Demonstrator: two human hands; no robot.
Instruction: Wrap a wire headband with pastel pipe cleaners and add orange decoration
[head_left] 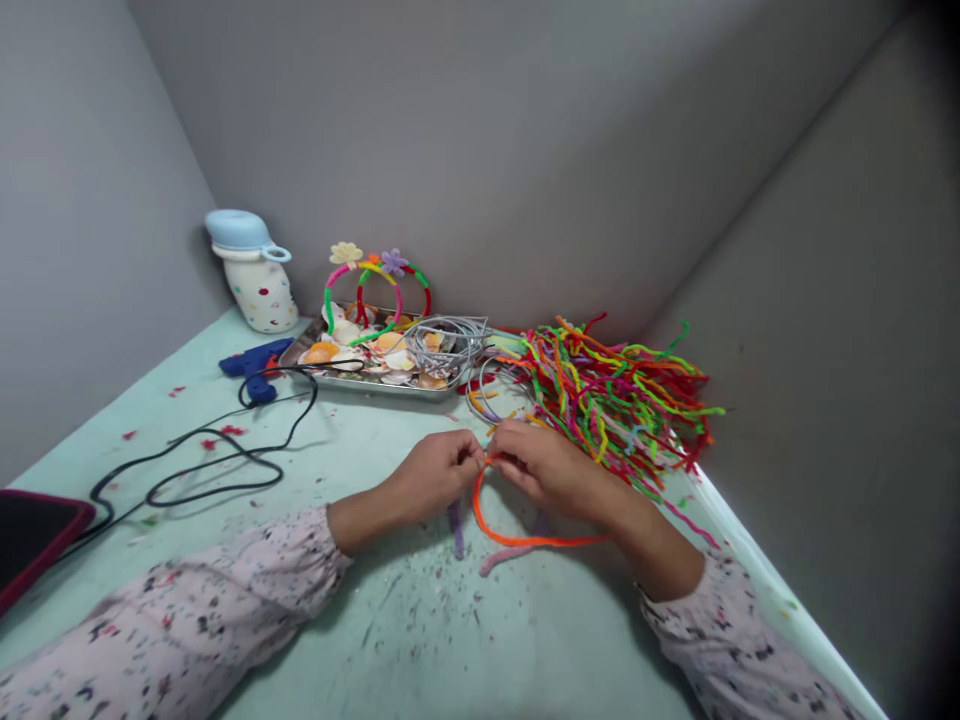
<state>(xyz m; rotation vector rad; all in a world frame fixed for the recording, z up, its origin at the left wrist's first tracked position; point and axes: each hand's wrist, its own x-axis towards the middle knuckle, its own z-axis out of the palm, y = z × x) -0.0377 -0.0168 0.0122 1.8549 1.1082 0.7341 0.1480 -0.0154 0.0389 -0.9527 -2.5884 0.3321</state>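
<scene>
An orange pipe cleaner (499,532) is bent in a loop near the middle of the table. My left hand (441,468) pinches it at one end, its fingertips almost meeting those of my right hand (551,468). The right fingers are also closed on the orange strand, whose other end passes behind my right wrist. Under and beside my hands lie a short purple piece (458,530) and a pink piece (504,558) of pipe cleaner. Just beyond my fingers is a loose ring of grey wire (471,398).
A metal tray (375,388) at the back holds seashells, coiled wire (457,340) and two colourful hoops with flowers. On the right spreads a heap of pipe cleaners (615,390). A blue glue gun (259,360), its black cord (217,490), a bottle (259,285) and a dark tablet (37,535) occupy the left.
</scene>
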